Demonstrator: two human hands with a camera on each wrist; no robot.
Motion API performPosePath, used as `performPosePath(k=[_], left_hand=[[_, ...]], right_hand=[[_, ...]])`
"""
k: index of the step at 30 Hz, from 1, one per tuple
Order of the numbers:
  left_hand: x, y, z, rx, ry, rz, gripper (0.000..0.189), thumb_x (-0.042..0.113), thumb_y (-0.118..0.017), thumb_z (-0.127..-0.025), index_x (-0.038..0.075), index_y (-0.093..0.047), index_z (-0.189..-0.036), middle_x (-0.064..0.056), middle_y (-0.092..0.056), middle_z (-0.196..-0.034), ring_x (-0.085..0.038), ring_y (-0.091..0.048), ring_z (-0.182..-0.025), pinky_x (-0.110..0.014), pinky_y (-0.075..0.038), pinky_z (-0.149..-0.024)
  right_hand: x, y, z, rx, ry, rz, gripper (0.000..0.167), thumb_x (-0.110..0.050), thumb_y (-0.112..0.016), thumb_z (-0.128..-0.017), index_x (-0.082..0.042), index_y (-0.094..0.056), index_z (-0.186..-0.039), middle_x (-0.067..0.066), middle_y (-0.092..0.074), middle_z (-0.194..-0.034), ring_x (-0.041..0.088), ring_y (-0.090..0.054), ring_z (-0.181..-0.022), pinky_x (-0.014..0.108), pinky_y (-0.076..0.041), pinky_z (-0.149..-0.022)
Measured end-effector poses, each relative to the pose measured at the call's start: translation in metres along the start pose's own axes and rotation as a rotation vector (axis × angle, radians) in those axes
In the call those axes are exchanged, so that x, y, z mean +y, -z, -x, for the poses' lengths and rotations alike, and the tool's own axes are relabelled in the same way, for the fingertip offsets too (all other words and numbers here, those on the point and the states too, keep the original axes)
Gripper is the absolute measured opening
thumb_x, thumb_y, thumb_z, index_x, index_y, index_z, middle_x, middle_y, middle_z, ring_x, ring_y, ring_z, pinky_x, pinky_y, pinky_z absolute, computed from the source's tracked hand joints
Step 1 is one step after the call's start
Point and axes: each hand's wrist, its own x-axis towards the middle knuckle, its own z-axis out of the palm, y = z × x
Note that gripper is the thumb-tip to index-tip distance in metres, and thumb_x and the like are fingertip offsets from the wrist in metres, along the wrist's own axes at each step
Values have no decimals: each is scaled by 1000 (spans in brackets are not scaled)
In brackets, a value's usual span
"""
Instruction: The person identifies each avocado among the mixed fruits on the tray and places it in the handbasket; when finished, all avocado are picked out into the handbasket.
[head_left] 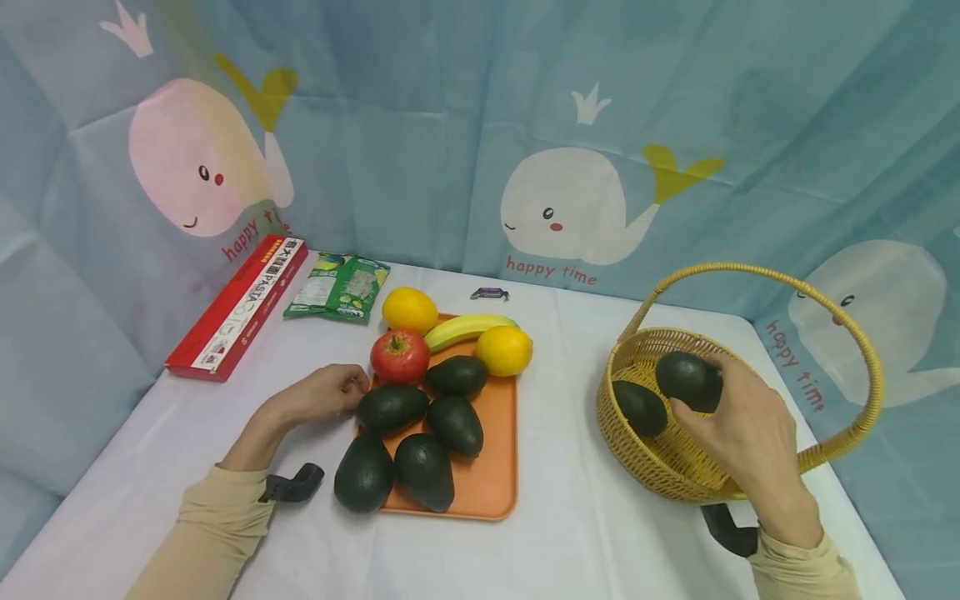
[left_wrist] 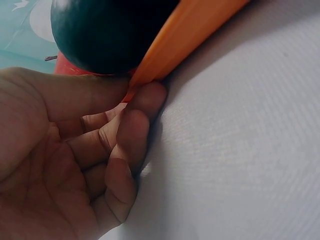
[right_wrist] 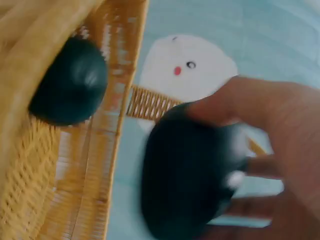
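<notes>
My right hand (head_left: 753,421) grips a dark green avocado (head_left: 687,380) over the wicker basket (head_left: 622,442); the same avocado (right_wrist: 185,175) looks blurred in the right wrist view. Inside the basket lies another avocado (head_left: 640,408). At the left edge of the orange tray (head_left: 491,454), my left hand (head_left: 318,392) pinches the rim between thumb and fingers, as the left wrist view shows at the tray's rim (left_wrist: 165,45). Several avocados (head_left: 423,471) lie on the tray, along with a red pomegranate (head_left: 400,356), a banana (head_left: 468,330) and a yellow lemon-like fruit (head_left: 504,350).
Behind the tray's left corner sits an orange-yellow fruit (head_left: 409,311). A red pasta box (head_left: 238,308) and a green snack bag (head_left: 339,287) lie at the back left. One small purple wrapped candy (head_left: 490,293) is near the curtain. The basket's tall handle (head_left: 765,271) arches over it.
</notes>
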Motion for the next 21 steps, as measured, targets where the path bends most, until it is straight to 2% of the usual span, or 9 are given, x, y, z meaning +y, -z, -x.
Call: performPosePath(k=[3,5,7,13,16,21], left_hand=[[0,0,1,1,4,-1,16,7,-55,-87,0,-60,-101,-4,-59,-77,-16,-51,-71,-29,-43,-65],[1,0,1,-3,1,4,17,7,-55,-87,0,-60,-102,-4,-59,-77,-17,-51,-71,-29,-43,-65],[1,0,1,-6,2,13,17,6,-54,-87,0,-59,-102,-5,-58,-77,-17,-51,-71,-30,-42,-65],[2,0,1,-12,9,34,17,5,-53,-87,0,-59,-102,-5,-58,-78,-18,-51,-72,-30,-43,-67],[1,0,0,-8,7,29,17,5,-53,-87,-1,-59,-101,-5,-57,-77,-18,-51,-72,-30,-43,-67],[0,1,0,-4,-1,20,16,4,-53,-87,-1,-59,-100,-4,-58,-77,-17,-51,-72,-30,-43,-67]], right_hand=[[14,5,7,-191,-92,77,77,-28,-81,-70,1,-48,-134,30,-56,-107,36,-58,-66,46,-43,-49],[21,5,11,-335,-126,121,79,-30,-79,-73,0,-44,-138,32,-51,-112,37,-57,-67,45,-43,-47],[25,2,15,-436,-134,140,76,-30,-79,-74,2,-46,-134,33,-50,-112,38,-59,-69,47,-45,-49],[31,-9,16,-569,-107,145,73,-27,-82,-71,3,-51,-130,34,-55,-108,37,-62,-70,48,-48,-53],[35,-15,16,-654,-114,131,72,-29,-81,-73,2,-52,-130,33,-56,-110,39,-63,-76,49,-49,-57],[40,-22,18,-719,-123,102,74,-33,-82,-72,1,-52,-131,32,-58,-113,44,-63,-86,53,-50,-64]])
